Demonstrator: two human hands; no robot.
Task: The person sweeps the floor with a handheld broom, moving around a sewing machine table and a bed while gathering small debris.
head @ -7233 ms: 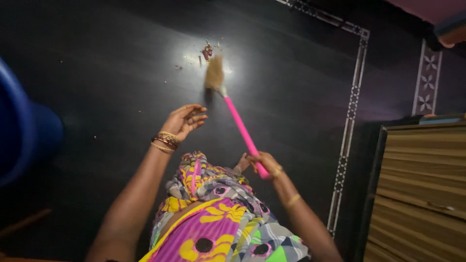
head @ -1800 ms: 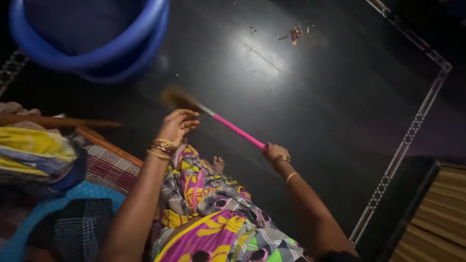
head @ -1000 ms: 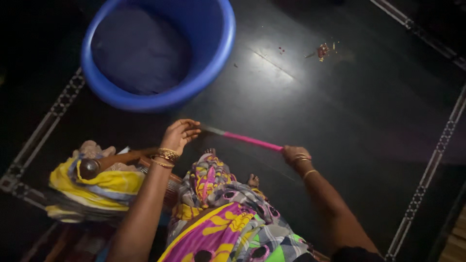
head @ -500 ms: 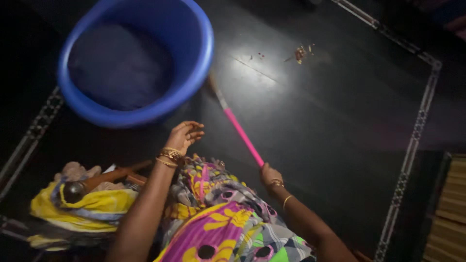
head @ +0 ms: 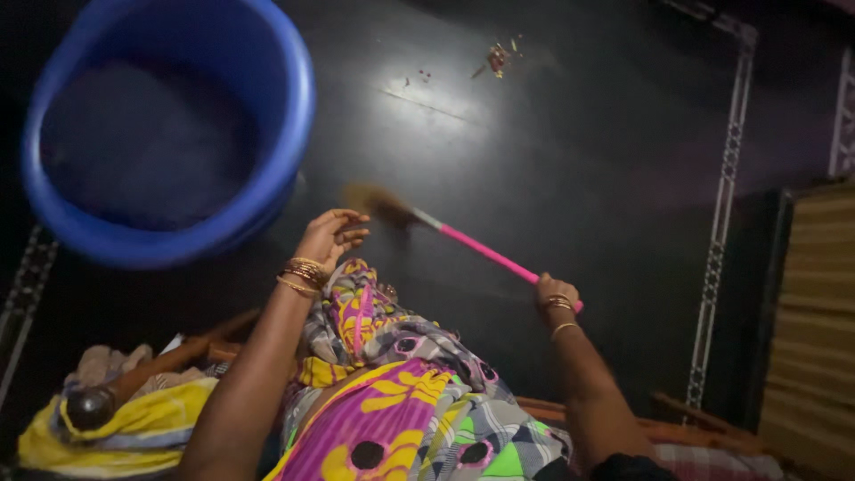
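Fingers [head: 343, 227] of the left hand [head: 328, 239] are loosely curled and half open, and they hold nothing; this hand hangs in the air above the dark floor [head: 570, 151], just beside the blurred brush head. At its wrist sit several thin golden metal bangles [head: 301, 274]. The right hand [head: 557, 296] is closed tight around the end of a short broom with a smooth pink plastic handle [head: 485, 253], and it also wears gold bangles. From this grip the handle runs up and to the left, and it ends in a soft tuft of pale brown bristles [head: 378, 203], which is smeared by motion and lies low over the floor.

The floor is black, smooth and a little glossy, with a pale patch of reflected light near the top centre. A small heap of reddish and yellowish litter [head: 497, 59] lies beyond this shine, well apart from the bristles. A white patterned border line [head: 720, 232] runs along the floor at the right.

At the upper left stands a big round blue plastic tub [head: 169, 134] with a thick rolled rim. The person wears a cloth with bright pink, yellow and grey printed shapes [head: 401, 401]. At the lower left lies a crumpled yellow fabric bundle [head: 125, 432]. On the right edge stands a ribbed tan panel [head: 815, 321].
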